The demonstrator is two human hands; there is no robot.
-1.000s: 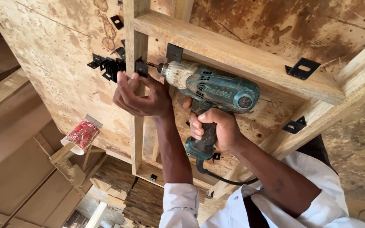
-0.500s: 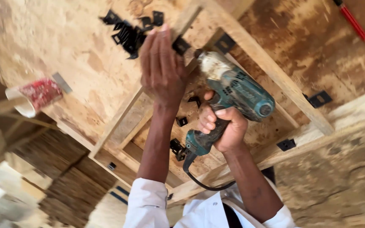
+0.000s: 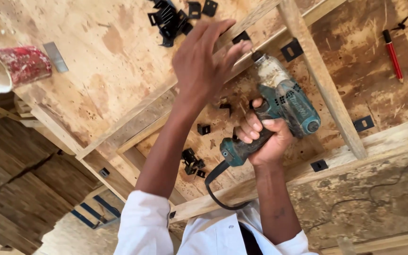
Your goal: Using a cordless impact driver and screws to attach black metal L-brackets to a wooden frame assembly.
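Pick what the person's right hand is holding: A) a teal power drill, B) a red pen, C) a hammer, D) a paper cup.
A: the right hand is wrapped around the grip of the teal power drill, whose tip points at the wooden frame, while the left hand is spread open with nothing in it.

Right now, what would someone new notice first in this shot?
The teal power drill at centre, gripped by the right hand, its tip against a wooden frame. The left hand spreads open beside it. A heap of black metal brackets lies at the top.
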